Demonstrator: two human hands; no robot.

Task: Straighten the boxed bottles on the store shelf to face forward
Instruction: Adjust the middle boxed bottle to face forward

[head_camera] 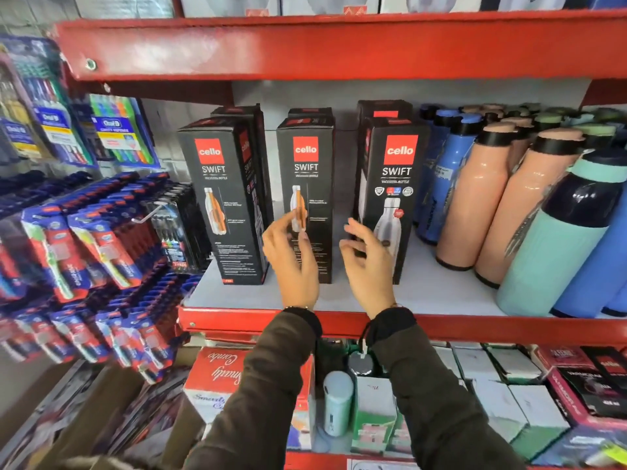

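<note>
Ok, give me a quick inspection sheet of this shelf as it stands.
Surface: white shelf board with red front edge, bare patches between items.
Job's things: three front black bottle boxes, left box, middle box, right box; more boxes behind each.
Clutter: loose bottles to the right, peach, blue, teal, leaning.
Hands: left hand open before the middle box; right hand open at the right box, grip not clear.
Cables: nothing seen.
Surroundings: toothbrush packs hanging left; boxed goods on the lower shelf.
</note>
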